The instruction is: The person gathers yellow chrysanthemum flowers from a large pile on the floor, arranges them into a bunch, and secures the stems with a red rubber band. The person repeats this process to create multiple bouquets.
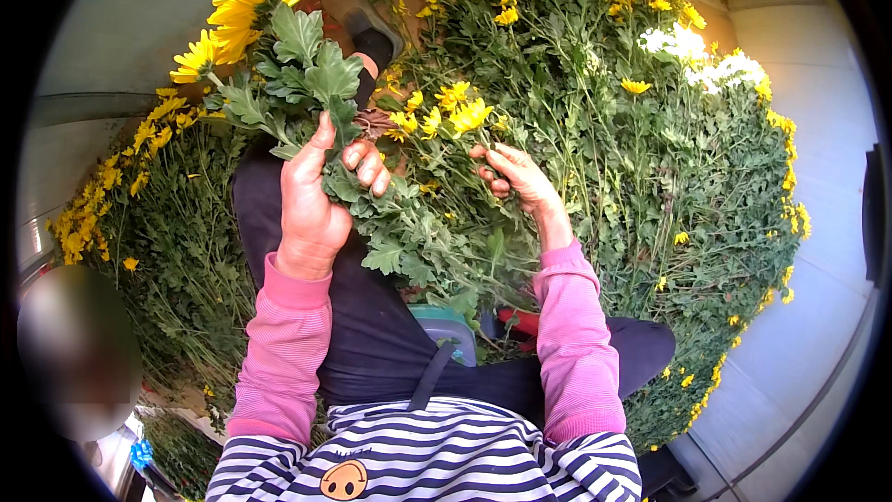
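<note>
Left grip [319, 200] closed round leafy stems [325, 74], yellow blooms [249, 5] beyond it, right grip [520, 178] curled, hold unclear.

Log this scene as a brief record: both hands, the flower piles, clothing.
Left hand: closed around leafy stems topped with large yellow blooms
Right hand: curled near small yellow blooms; grip unclear
Left pile: leafy, yellow-flowered
Right pile: leafy, yellow-flowered, with white blooms toward the upper right
Clothing: pink sleeves, striped top, dark trousers
</note>
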`<state>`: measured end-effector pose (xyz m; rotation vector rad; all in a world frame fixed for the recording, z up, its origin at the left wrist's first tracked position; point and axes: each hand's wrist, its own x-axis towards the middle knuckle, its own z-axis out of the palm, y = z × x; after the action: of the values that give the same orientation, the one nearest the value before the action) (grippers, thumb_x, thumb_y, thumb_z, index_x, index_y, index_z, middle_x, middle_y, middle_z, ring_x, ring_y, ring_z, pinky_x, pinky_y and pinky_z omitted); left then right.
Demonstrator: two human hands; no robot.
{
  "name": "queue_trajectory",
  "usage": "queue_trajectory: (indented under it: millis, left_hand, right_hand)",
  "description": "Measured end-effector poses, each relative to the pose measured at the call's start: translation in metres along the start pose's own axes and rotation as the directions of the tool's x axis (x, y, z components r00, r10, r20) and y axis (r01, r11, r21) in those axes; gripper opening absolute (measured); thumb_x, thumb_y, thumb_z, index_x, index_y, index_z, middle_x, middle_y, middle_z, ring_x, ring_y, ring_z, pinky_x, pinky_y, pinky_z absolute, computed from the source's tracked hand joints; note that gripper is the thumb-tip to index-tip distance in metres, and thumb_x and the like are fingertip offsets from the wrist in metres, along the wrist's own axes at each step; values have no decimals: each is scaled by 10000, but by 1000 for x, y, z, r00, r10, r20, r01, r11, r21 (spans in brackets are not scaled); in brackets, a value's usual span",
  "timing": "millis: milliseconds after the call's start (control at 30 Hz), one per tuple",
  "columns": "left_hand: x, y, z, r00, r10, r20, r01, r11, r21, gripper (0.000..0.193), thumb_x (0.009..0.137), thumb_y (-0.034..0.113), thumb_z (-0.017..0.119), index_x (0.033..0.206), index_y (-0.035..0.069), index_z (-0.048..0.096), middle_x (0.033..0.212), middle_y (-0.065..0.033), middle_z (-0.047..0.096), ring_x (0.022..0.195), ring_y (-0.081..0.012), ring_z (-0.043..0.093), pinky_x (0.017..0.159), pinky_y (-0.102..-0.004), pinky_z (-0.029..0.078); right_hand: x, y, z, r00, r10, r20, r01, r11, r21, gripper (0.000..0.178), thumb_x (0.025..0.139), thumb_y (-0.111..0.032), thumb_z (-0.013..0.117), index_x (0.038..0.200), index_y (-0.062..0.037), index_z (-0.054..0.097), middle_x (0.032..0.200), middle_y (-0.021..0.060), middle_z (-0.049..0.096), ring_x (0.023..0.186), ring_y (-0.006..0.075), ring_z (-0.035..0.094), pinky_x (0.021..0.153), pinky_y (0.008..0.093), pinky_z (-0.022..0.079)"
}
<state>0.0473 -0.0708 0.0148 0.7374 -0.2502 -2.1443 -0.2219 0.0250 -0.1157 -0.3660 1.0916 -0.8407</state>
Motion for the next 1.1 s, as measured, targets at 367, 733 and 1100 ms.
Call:
queue_trajectory:
  millis: [367, 733, 1100]
  left_hand:
    - [2, -3, -8, 998, -8, 60, 9, 1000, -7, 231, 989, 333, 472, 996, 106, 516, 702, -8, 442, 652, -182, 460, 618, -358, 406]
    - [5, -7, -5, 998, -5, 68, 3, 1000, 26, 231, 997, 321, 455, 967, 96, 492, 711, -10, 438, 665, -181, 461, 620, -357, 413]
    - [9, -8, -6, 1000, -8, 24, 7, 999, 35, 193, 1001, 307, 429, 974, 126, 492, 713, -9, 435, 667, -184, 453, 623, -357, 411]
  right_hand:
    - [-46, 114, -83, 809, -123, -575, -474, 442, -761, 517, 884, -425, 629, 1228, -40, 601, 1123, 163, 663, 1061, 296, 620, 950, 371, 448]
    - [-59, 102, -86, 476, -561, -677, -51, 751, -658, 309, 871, -277, 660, 1089, -57, 656, 985, 104, 698, 863, 173, 658, 790, 295, 509]
    - [-3, 106, -37, 709, -521, -475, -190, 508, -840, 351, 823, -249, 651, 1131, -83, 625, 1074, 188, 651, 982, 371, 616, 856, 441, 475]
